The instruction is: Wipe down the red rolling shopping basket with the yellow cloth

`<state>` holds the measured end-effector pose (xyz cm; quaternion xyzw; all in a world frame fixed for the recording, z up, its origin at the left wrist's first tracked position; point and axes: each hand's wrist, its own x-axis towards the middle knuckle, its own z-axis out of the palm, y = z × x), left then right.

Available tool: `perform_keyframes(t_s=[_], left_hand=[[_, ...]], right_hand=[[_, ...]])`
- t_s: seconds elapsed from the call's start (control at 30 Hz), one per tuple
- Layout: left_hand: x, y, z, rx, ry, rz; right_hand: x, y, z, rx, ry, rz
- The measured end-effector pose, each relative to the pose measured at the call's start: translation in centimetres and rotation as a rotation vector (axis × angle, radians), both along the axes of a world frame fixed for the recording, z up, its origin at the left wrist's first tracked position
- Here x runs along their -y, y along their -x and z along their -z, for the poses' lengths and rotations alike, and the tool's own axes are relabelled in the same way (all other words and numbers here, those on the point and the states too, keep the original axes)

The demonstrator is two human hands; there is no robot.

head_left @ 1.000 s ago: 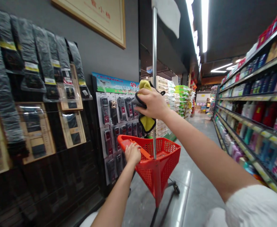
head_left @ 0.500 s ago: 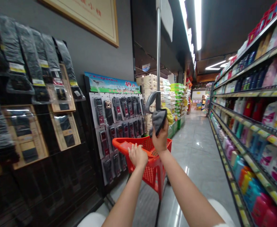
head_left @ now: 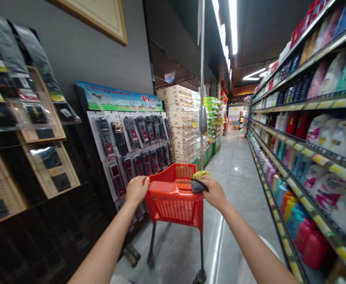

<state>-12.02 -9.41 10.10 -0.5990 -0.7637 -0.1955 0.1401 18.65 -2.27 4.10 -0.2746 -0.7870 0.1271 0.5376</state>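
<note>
In front of me stands a red plastic shopping cart [head_left: 173,211] with a mesh basket and dark legs on casters. My left hand [head_left: 136,191] is closed around the left end of its handle. At the handle's right end is my right hand [head_left: 216,192], fingers closed on a grey and yellow cloth [head_left: 199,184] that rests against the handle. A metal pole [head_left: 202,75] with a grey grip piece [head_left: 203,119] rises beyond the basket, close to the cloth. The pole's lower end is hidden behind the cart.
To the left, a rack [head_left: 125,146] of packaged belts stands by the dark wall, with boxed goods [head_left: 50,169] nearer me. Shelves of bottles [head_left: 315,169] line the right. Stacked paper packs [head_left: 179,122] stand ahead on the left. A tiled aisle floor [head_left: 235,169] runs forward.
My right hand has come down with the cloth from beside the pole's grip to the cart handle. My left hand has shifted to the handle's left end. The cart now faces more straight ahead.
</note>
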Motion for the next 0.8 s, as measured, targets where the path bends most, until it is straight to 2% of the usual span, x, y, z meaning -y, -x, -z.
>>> perform_keyframes(t_s=[0.1, 0.23, 0.33, 0.43, 0.57, 0.63, 0.7, 0.8], left_hand=[[-0.5, 0.1, 0.8, -0.092, 0.147, 0.046], [-1.4, -1.1, 1.3, -0.228, 0.106, 0.088], [-1.7, -2.5, 1.1, -0.249, 0.191, 0.054], [-1.6, -4.1, 0.9, -0.251, 0.275, -0.031], [-1.6, -5.8, 0.8, -0.288, 0.284, -0.008], [-1.9, -6.1, 0.7, -0.299, 0.295, 0.018], [-2.3, -6.1, 0.6, -0.333, 0.301, 0.064], [-2.7, -5.4, 0.5, -0.321, 0.339, 0.157]], right_hand=[[-1.5, -0.3, 0.5, 0.1, 0.076, 0.015], [-3.8, -0.3, 0.3, 0.114, 0.243, 0.094], [-4.6, -0.3, 0.4, 0.066, 0.285, 0.228], [-3.6, 0.2, 1.6, -0.056, 0.223, 0.436], [-0.2, 3.2, 3.7, -0.227, 0.115, 0.669], [1.9, 5.9, 4.3, -0.189, 0.079, 0.661], [3.8, 8.3, 4.3, -0.069, 0.038, 0.568], [4.6, 9.4, 3.5, 0.15, -0.026, 0.411]])
